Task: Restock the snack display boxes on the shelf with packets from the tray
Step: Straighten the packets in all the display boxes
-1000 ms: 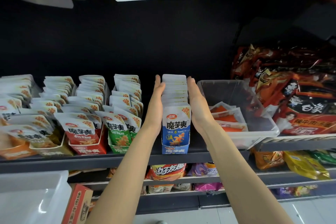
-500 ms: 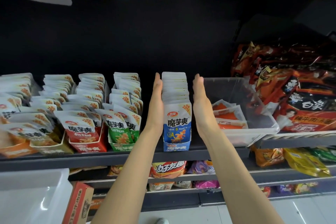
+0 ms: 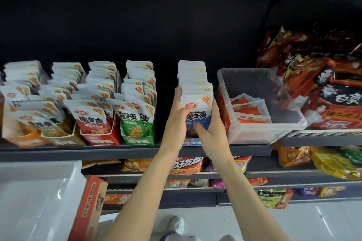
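A blue display box (image 3: 193, 142) stands on the dark shelf (image 3: 117, 150), filled with a tight row of blue-and-white packets (image 3: 193, 76). My left hand (image 3: 176, 123) holds the left side of the row's front end, thumb lying across the front packet (image 3: 201, 103). My right hand (image 3: 212, 133) holds the right side, thumb curled over the packet's lower face. To the right stands a clear plastic tray (image 3: 252, 82) with a few orange packets (image 3: 246, 112) in it.
Left of the blue box stand a green box (image 3: 137, 139), a red box (image 3: 101, 140) and further boxes, all full. Large red bags (image 3: 329, 92) pile up at the right. A white bin (image 3: 35, 191) and a red carton (image 3: 90, 207) sit at lower left.
Both hands slid from flat against the sides of the packet row toward me, to its front end. Their thumbs now wrap over the front packet.
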The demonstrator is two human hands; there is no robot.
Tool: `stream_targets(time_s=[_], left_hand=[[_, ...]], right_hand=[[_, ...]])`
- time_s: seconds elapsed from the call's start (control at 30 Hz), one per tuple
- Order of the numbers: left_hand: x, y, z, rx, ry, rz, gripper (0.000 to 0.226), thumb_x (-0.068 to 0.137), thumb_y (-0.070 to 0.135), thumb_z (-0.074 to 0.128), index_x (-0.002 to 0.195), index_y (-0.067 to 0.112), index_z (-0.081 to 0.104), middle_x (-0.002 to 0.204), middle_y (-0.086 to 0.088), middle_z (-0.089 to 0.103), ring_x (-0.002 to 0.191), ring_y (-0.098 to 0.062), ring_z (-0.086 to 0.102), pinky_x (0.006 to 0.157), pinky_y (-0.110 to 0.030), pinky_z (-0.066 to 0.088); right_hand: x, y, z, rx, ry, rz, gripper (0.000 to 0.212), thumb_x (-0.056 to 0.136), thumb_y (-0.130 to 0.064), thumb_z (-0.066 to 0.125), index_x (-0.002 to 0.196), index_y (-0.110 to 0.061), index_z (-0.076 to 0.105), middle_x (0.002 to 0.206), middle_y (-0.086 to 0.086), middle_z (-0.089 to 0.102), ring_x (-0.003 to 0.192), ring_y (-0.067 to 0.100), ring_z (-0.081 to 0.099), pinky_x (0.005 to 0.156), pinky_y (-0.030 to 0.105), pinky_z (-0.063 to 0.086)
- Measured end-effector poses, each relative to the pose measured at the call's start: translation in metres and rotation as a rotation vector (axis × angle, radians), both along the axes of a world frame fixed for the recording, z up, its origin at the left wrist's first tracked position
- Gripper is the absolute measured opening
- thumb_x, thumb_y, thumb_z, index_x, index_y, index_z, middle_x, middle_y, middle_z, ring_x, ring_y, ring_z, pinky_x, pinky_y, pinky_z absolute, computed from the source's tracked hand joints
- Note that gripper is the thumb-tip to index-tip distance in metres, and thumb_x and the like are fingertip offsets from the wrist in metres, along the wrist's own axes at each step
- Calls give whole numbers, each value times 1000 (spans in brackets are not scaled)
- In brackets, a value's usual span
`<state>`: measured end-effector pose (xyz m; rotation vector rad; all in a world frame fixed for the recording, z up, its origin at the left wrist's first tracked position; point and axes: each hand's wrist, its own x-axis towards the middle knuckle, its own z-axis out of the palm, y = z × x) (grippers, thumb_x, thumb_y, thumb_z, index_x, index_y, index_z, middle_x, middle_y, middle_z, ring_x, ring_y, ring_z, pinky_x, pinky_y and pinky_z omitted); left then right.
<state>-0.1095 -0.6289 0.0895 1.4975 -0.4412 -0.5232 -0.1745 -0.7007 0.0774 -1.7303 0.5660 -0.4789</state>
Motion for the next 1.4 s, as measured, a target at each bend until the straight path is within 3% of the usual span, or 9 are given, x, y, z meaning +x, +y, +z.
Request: stream_targets(time_s=[0.1,0.2,0.43,0.57,0.8,0.9,1.1,1.27,1.4], left_hand=[[1,0,-1,2,9,9,63,99,28,41,151,35,7,152,14,28,136,-6,32,110,-23,30],[-1,3,-2,32,-20,-2,62,101,17,39,151,33,6,145,16,32,121,4,37,79,4,35],[10,19,-17,142,-153,-17,77,93,-1,49,150,33,9,156,6,22,141,-12,25,109,-27,36],[12,25,-21,381,-412,-94,77,94,2,51,151,31,7,142,8,44,120,-1,46,84,-1,39],[15,24,-21,535,-722,61,71,94,7,49,152,24,12,131,-3,56,105,-18,61,82,-30,51],[17,23,-21,500,-653,51,66,97,12,46,151,27,13,139,1,49,111,-15,56,78,-21,44],[13,20,-20,301,-350,-34,66,100,15,41,151,33,4,154,8,26,131,-5,35,95,-16,39],[11,15,-20,199,-167,-60,68,97,6,42,152,28,8,146,5,41,128,-8,43,101,-24,39],[11,14,-24,245,-185,-60,70,95,2,48,151,25,14,139,7,46,120,0,44,84,-1,38]], right_hand=[[3,-1,-5,-163,58,-26,69,92,-7,57,149,-21,20,151,-3,33,127,8,45,81,3,41],[3,0,-7,-248,98,-57,73,92,-14,59,151,-20,15,151,-2,34,123,7,49,87,11,46],[-7,3,-16,-120,113,-38,79,92,-9,59,152,-19,10,138,0,51,113,5,53,73,-2,43],[-4,2,-16,-224,111,-52,79,87,-8,67,149,-17,20,135,0,54,117,11,56,83,14,49],[5,7,-19,-349,127,-165,65,83,-8,71,135,-12,32,128,6,57,110,17,61,71,12,48],[2,9,-22,-351,120,-147,74,87,-11,67,146,-15,24,131,3,55,112,16,59,80,24,53],[-2,2,-17,-89,97,-26,74,95,-11,55,153,-22,10,129,-9,53,104,-3,56,76,2,45],[0,3,-21,-86,106,-19,66,97,-12,51,152,-19,14,132,-3,55,114,7,55,79,5,46],[0,2,-20,-92,119,-31,65,97,-16,51,151,-20,16,136,-4,52,115,8,54,74,7,46]])
